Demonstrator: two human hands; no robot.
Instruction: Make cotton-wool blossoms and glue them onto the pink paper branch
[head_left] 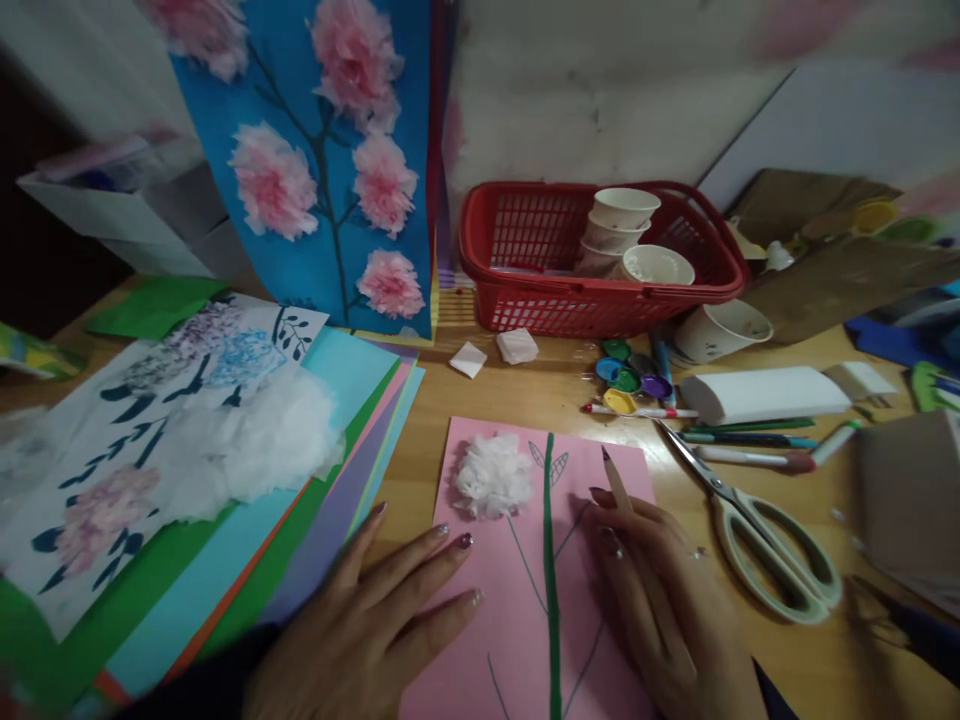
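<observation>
A sheet of pink paper (pixel 517 590) lies in front of me, with a painted green stem (pixel 551 560), thin dark branch lines and two small outlined leaves near the top. A ruffled white tissue flower (pixel 493 477) sits at its upper left. My left hand (pixel 390 610) is spread flat, fingertips resting on the paper's left side. My right hand (pixel 660 590) rests on the paper's right side, its fingers around a pencil (pixel 616 480) whose dark point faces up and away from me. Part of the pencil is hidden by the hand.
Scissors (pixel 750 530), paint pots (pixel 626 380) and pens lie right of the paper. Behind stand a red basket (pixel 562 305) with paper cups and a blue flower picture (pixel 292 270). Coloured sheets (pixel 202 630) with white tissue (pixel 255 440) lie left.
</observation>
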